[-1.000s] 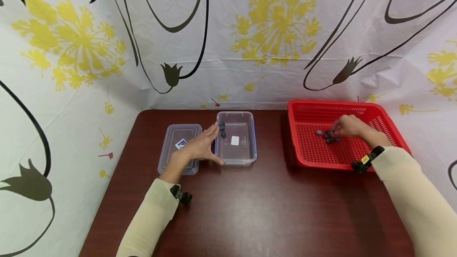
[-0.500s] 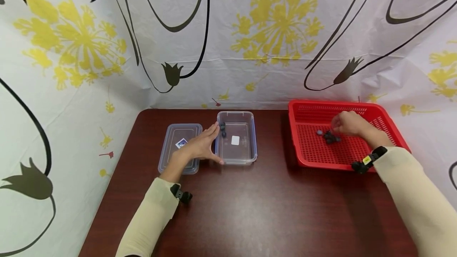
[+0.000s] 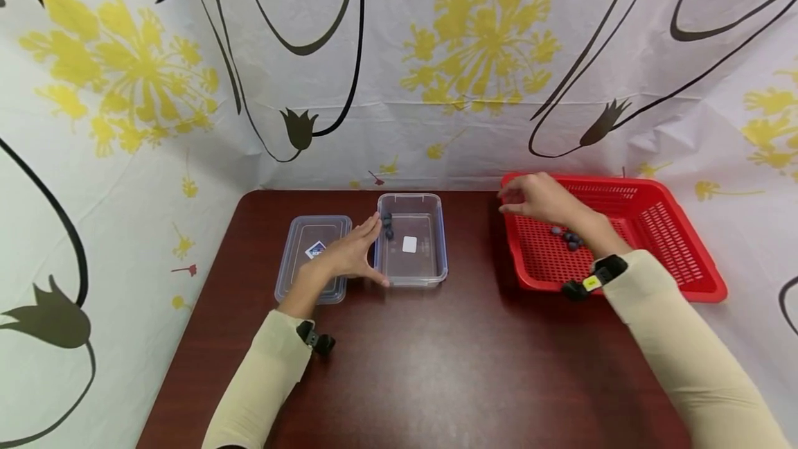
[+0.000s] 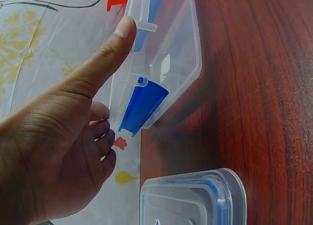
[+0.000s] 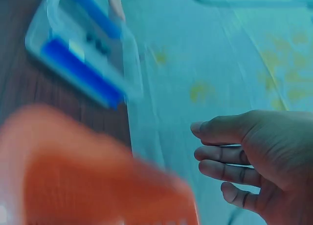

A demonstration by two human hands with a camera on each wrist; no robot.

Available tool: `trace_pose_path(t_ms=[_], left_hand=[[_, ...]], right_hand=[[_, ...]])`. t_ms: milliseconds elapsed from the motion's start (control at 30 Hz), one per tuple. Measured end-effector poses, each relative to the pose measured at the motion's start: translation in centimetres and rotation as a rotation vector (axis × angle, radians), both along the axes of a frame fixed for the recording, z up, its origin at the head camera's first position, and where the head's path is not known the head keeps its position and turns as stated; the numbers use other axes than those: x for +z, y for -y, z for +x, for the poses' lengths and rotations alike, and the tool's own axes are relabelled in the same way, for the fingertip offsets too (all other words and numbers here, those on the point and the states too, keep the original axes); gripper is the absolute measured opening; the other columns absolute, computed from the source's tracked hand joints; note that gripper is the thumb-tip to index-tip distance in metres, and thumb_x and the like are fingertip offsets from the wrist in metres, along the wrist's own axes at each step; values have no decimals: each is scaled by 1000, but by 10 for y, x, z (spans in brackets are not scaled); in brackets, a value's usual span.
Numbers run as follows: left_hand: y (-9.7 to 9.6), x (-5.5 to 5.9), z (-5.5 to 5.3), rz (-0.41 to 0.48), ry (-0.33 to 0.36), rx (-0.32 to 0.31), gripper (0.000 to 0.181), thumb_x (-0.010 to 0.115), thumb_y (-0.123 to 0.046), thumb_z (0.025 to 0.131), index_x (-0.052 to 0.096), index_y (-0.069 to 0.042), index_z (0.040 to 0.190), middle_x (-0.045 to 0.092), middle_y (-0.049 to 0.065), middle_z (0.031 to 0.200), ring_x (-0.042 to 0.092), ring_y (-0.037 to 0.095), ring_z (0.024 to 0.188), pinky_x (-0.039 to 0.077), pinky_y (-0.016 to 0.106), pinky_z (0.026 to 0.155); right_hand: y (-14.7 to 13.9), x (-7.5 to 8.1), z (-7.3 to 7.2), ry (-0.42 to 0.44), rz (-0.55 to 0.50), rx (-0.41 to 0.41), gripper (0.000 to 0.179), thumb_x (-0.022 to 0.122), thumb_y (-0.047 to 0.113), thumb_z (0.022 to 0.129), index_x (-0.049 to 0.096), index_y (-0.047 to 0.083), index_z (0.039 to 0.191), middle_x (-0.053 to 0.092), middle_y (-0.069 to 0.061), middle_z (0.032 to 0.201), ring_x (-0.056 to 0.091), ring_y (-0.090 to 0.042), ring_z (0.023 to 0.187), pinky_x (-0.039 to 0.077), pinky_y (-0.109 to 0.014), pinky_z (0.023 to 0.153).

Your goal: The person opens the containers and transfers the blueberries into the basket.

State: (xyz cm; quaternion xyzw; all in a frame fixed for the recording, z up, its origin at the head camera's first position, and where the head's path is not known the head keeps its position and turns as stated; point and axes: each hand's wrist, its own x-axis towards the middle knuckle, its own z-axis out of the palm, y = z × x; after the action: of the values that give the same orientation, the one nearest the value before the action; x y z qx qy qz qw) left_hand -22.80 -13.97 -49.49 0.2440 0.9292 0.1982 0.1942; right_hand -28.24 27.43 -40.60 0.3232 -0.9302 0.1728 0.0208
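Observation:
My left hand (image 3: 346,255) spans the left side of a clear plastic box (image 3: 427,270), fingers by the back of that wall and thumb at its near corner. In the left wrist view the thumb lies along the rim beside a blue latch flap (image 4: 144,105). Several dark blue round berries (image 3: 388,227) sit against the box's left wall. My right hand (image 3: 539,197) hovers over the left rim of a red basket (image 3: 530,265), thumb and fingers apart, with nothing visible between them. More dark berries (image 3: 572,245) lie on the basket floor, partly behind the forearm.
A clear lid (image 3: 299,255) with a blue-and-white label lies left of the box, partly under the left wrist. Bare brown tabletop (image 3: 436,359) stretches in front and between box and basket. Behind hangs a patterned cloth (image 3: 399,68).
My right hand has lifted off the berries in the basket and moved left to the basket's left rim, its fingers spreading. My left hand and the box have stayed put.

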Motion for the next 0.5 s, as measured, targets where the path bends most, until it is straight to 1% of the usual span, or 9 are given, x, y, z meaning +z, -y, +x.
trace_pose_path(t_ms=[133,267,400,500], left_hand=[[0,1,-1,-4,-5,-2,139,90,-63,76,6,-5,170,-7,9,179,7,35,164,36,59,121],[-1,-2,-2,-6,-6,-4,140,90,-64,75,6,-5,170,-6,9,179,8,35,164,37,59,120],[-1,-3,-1,-2,-7,-6,139,90,-63,75,6,-5,170,-6,9,179,8,36,163,37,59,120],[-1,0,-1,-4,-6,-2,139,90,-64,75,7,-5,170,-6,9,179,9,36,163,35,59,121]], right_hand=[[40,-7,-2,57,-43,43,22,86,11,88,81,1,107,80,-11,97,74,-21,81,59,-43,75],[76,-19,-5,102,-84,79,24,87,11,87,81,1,107,80,-10,94,75,-21,82,61,-43,78],[105,-34,-10,142,-115,103,27,87,9,86,81,0,110,80,-9,91,75,-20,81,61,-41,79],[123,-45,-16,175,-132,112,29,87,10,86,81,0,112,80,-9,92,76,-19,82,62,-38,78]])
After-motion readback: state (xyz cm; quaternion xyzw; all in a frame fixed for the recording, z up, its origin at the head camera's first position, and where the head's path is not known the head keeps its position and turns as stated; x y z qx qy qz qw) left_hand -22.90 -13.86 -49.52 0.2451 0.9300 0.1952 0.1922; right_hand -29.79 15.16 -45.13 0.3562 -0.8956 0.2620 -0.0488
